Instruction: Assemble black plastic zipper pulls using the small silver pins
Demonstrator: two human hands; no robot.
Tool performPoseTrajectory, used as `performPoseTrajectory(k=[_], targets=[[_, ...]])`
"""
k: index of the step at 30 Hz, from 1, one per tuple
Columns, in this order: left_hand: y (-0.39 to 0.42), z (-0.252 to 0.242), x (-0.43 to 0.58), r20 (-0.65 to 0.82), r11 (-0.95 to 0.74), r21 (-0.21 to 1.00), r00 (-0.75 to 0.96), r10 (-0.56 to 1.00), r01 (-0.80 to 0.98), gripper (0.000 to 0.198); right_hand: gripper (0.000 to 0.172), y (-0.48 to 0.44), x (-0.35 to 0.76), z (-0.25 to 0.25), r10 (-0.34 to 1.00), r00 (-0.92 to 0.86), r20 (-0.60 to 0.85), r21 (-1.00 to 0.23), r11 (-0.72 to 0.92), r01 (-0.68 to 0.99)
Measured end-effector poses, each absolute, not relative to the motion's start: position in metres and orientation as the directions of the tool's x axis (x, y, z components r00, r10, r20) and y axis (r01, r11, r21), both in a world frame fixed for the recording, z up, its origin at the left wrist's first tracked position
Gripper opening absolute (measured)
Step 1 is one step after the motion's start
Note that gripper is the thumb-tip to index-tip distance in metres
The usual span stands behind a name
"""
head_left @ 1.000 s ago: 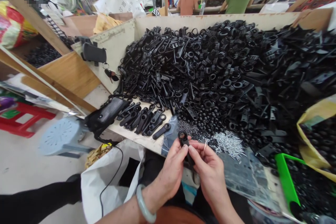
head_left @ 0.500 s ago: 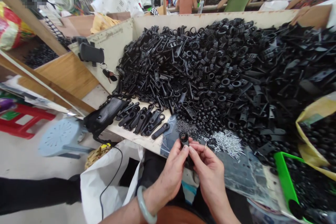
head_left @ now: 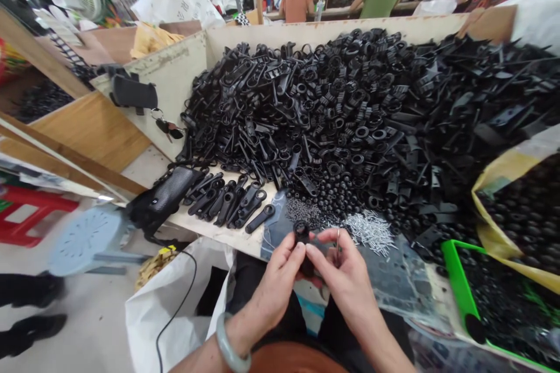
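Observation:
Both of my hands meet just off the table's front edge. My left hand point(head_left: 275, 288), with a pale bangle on the wrist, pinches a small black plastic part point(head_left: 303, 234) with a ring-shaped top. My right hand point(head_left: 345, 277) grips the same part from the right and also holds a thin metal pin point(head_left: 338, 239) upright between its fingers. Just beyond my hands lie a heap of silver pins point(head_left: 370, 230) and a patch of small dark screws point(head_left: 306, 210). A short row of finished black arms point(head_left: 231, 201) lies to the left.
A huge pile of black plastic parts point(head_left: 350, 111) fills the boarded table. A green tray point(head_left: 457, 285) and a yellow bag point(head_left: 503, 186) of black pieces sit at right. A black pouch point(head_left: 161, 198), white sack point(head_left: 175, 303) and grey stool point(head_left: 83, 239) are left. Two people sit far behind.
The view has shifted so everything sits slightly further left. My hands keep the same grip on the black part and pin. A person's legs at lower left have moved away leftward.

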State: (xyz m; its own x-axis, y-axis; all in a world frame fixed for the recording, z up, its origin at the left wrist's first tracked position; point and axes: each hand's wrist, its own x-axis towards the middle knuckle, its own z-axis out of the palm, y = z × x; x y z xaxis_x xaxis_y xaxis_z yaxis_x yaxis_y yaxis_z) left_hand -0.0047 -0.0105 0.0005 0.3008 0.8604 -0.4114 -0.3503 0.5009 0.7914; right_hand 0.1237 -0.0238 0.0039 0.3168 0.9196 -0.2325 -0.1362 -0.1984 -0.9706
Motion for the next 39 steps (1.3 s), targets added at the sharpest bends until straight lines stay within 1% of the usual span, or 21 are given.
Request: performPoseTrajectory(k=[2, 4, 7, 9, 12, 15, 19, 21, 24, 25, 27, 28, 29, 30, 31, 33, 34, 36, 39], targets=[[-0.010, 0.000, -0.009, -0.383, 0.504, 0.808, 0.379, 0.843, -0.304, 0.048, 0.042, -0.025, 0.124, 0.006, 0.928, 0.166, -0.334, -0.906, -0.267, -0.329], [-0.011, 0.000, -0.010, -0.359, 0.491, 0.826, 0.414, 0.837, -0.278, 0.047, 0.043, -0.026, 0.122, 0.007, 0.923, 0.092, -0.373, -0.861, -0.308, -0.405], [-0.011, 0.004, -0.011, -0.343, 0.456, 0.864, 0.413, 0.844, -0.213, 0.045, 0.043, -0.030, 0.121, 0.008, 0.921, 0.107, -0.375, -0.859, -0.301, -0.413], [-0.009, 0.009, -0.013, -0.321, 0.417, 0.895, 0.420, 0.849, -0.159, 0.046, 0.042, -0.031, 0.124, 0.010, 0.929, 0.078, -0.362, -0.856, -0.298, -0.422], [-0.006, 0.016, -0.016, -0.296, 0.387, 0.913, 0.443, 0.846, -0.130, 0.054, 0.043, -0.030, 0.132, 0.013, 0.932, 0.054, -0.360, -0.852, -0.304, -0.427], [-0.006, 0.024, -0.022, -0.294, 0.403, 0.901, 0.459, 0.838, -0.159, 0.066, 0.046, -0.026, 0.138, 0.013, 0.935, 0.065, -0.349, -0.880, -0.304, -0.366], [-0.008, 0.035, -0.033, -0.291, 0.397, 0.913, 0.539, 0.790, -0.089, 0.076, 0.040, -0.024, 0.140, 0.012, 0.932, -0.115, -0.343, -0.866, -0.362, -0.345], [-0.011, 0.037, -0.036, -0.288, 0.382, 0.922, 0.552, 0.783, -0.061, 0.074, 0.037, -0.024, 0.138, 0.010, 0.938, -0.133, -0.322, -0.883, -0.348, -0.317], [-0.014, 0.031, -0.035, -0.273, 0.364, 0.926, 0.492, 0.827, -0.099, 0.069, 0.039, -0.023, 0.132, 0.006, 0.959, -0.035, -0.281, -0.923, -0.281, -0.262], [-0.014, 0.027, -0.033, -0.284, 0.378, 0.919, 0.478, 0.831, -0.111, 0.070, 0.040, -0.022, 0.130, 0.005, 0.958, -0.023, -0.284, -0.921, -0.280, -0.271], [-0.012, 0.020, -0.027, -0.322, 0.441, 0.882, 0.473, 0.820, -0.163, 0.081, 0.039, -0.020, 0.128, 0.005, 0.949, -0.065, -0.310, -0.890, -0.313, -0.333], [-0.009, 0.018, -0.024, -0.341, 0.481, 0.848, 0.467, 0.816, -0.221, 0.087, 0.040, -0.018, 0.129, 0.005, 0.943, -0.086, -0.322, -0.869, -0.330, -0.368], [-0.006, 0.017, -0.022, -0.356, 0.513, 0.806, 0.452, 0.818, -0.295, 0.088, 0.044, -0.017, 0.131, 0.006, 0.940, -0.083, -0.331, -0.854, -0.336, -0.397], [-0.002, 0.017, -0.020, -0.368, 0.532, 0.758, 0.426, 0.826, -0.377, 0.084, 0.050, -0.015, 0.134, 0.007, 0.941, -0.044, -0.335, -0.851, -0.323, -0.415], [0.002, 0.018, -0.019, -0.379, 0.534, 0.711, 0.391, 0.839, -0.457, 0.074, 0.055, -0.014, 0.137, 0.008, 0.942, 0.030, -0.335, -0.859, -0.292, -0.421], [0.009, 0.022, -0.018, -0.401, 0.514, 0.647, 0.322, 0.858, -0.563, 0.049, 0.053, -0.014, 0.141, 0.007, 0.928, 0.189, -0.322, -0.889, -0.228, -0.397], [0.011, 0.024, -0.018, -0.409, 0.503, 0.634, 0.298, 0.863, -0.588, 0.041, 0.050, -0.015, 0.140, 0.006, 0.921, 0.226, -0.319, -0.899, -0.218, -0.381], [0.012, 0.026, -0.018, -0.418, 0.484, 0.628, 0.260, 0.870, -0.610, 0.037, 0.048, -0.018, 0.132, 0.002, 0.923, 0.188, -0.336, -0.895, -0.251, -0.370], [0.008, 0.025, -0.015, -0.441, 0.495, 0.635, 0.248, 0.862, -0.593, 0.043, 0.050, -0.023, 0.110, -0.002, 0.923, 0.030, -0.384, -0.848, -0.340, -0.406]])
